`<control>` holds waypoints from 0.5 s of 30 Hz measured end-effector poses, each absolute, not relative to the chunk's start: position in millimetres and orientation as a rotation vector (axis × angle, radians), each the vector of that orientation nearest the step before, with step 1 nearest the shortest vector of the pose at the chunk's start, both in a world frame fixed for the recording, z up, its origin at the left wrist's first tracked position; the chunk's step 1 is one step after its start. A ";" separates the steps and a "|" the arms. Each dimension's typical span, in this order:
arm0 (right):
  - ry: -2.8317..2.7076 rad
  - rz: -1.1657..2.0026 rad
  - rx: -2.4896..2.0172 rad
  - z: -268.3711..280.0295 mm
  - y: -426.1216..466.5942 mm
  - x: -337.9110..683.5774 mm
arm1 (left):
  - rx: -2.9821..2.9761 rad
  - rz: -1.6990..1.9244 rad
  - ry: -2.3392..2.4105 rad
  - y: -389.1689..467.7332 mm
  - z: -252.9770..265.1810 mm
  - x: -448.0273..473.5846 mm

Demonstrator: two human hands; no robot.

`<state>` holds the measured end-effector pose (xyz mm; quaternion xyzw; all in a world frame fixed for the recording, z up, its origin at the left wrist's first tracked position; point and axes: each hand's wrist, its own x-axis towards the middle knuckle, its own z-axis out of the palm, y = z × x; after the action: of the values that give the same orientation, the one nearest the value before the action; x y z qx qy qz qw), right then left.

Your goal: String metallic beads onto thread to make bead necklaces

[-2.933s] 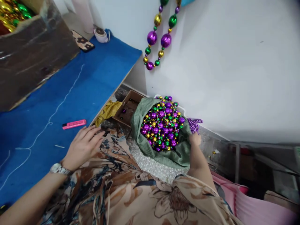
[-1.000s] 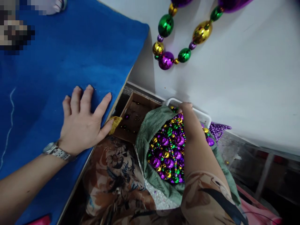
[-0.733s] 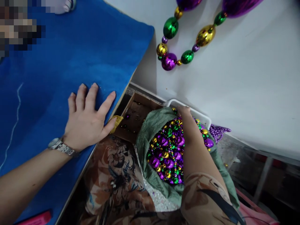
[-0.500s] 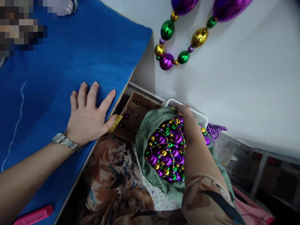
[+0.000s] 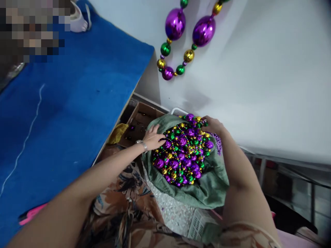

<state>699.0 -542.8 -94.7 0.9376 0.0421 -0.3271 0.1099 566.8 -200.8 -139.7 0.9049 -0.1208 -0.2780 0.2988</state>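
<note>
A green fabric sack (image 5: pixel 214 186) stands open, heaped with shiny purple, green and gold bead necklaces (image 5: pixel 182 151). My left hand (image 5: pixel 154 138), a watch on its wrist, rests at the sack's left rim with fingers apart, touching the rim and the nearest beads. On the far right side of the pile, my right hand (image 5: pixel 213 124) curls around several bead strands, its fingertips partly hidden among them. A bunch of small purple beads (image 5: pixel 217 143) hangs below that hand, over the sack's edge.
A blue-topped table (image 5: pixel 77 86) lies to the left, with a white thread (image 5: pixel 26 137) and a pink marker (image 5: pixel 33 213) on it. Behind the sack are a cardboard box (image 5: pixel 138 119) and a white basket rim (image 5: pixel 178 110). A large bead necklace (image 5: pixel 168 73) hangs on the wall.
My left hand has left the blue table and moved right to the sack's rim. My right hand has shifted slightly, lifting bead strands at the pile's far side. The view has moved too.
</note>
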 end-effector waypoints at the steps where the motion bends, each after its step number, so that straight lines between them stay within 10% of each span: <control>1: 0.147 -0.910 2.814 -81.8 -551.1 682.4 | 2.361 -0.879 -0.175 -213.8 -158.0 564.8; 7: 0.294 -0.553 3.131 9.2 -575.2 560.8 | 2.375 -0.906 -0.042 -228.9 -207.7 556.9; 15: 0.589 -0.647 3.442 117.4 -551.3 425.4 | 2.423 -0.519 0.013 -238.9 -137.2 567.4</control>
<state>425.4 -551.3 117.4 0.9489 0.1624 -0.1782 -0.2036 567.4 -238.9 -137.2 0.9245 0.0050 -0.1981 0.3256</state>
